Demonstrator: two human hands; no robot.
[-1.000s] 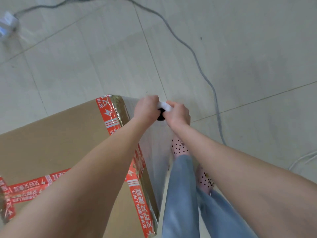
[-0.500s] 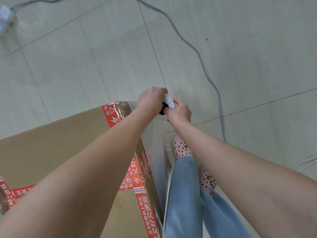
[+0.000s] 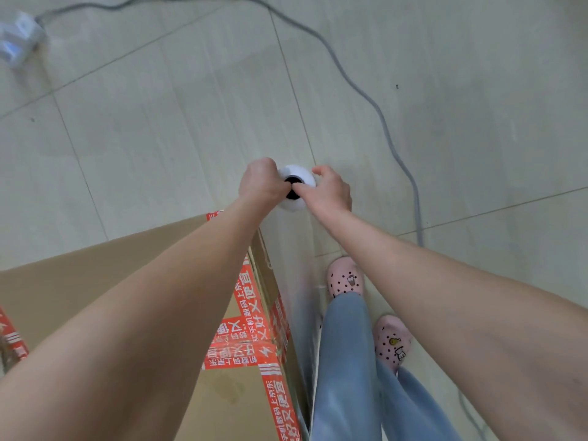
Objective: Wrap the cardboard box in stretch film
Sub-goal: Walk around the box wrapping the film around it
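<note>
A large brown cardboard box (image 3: 95,281) sealed with red printed tape fills the lower left. A white stretch film roll (image 3: 297,176) with a black core stands upright just past the box's far right corner. My left hand (image 3: 259,183) grips the roll's left side with fingers at the core. My right hand (image 3: 331,189) holds the roll's right side, thumb in the core. A clear sheet of film (image 3: 302,281) runs from the roll down along the box's right side face.
My legs in blue jeans and pink perforated clogs (image 3: 345,278) stand close to the box's right side. A grey cable (image 3: 381,122) snakes over the tiled floor on the right. A white power strip (image 3: 17,36) lies at the top left.
Both hands have carried the roll forward, away from the box's far corner, drawing out more film along the right side. My feet have stepped forward too.
</note>
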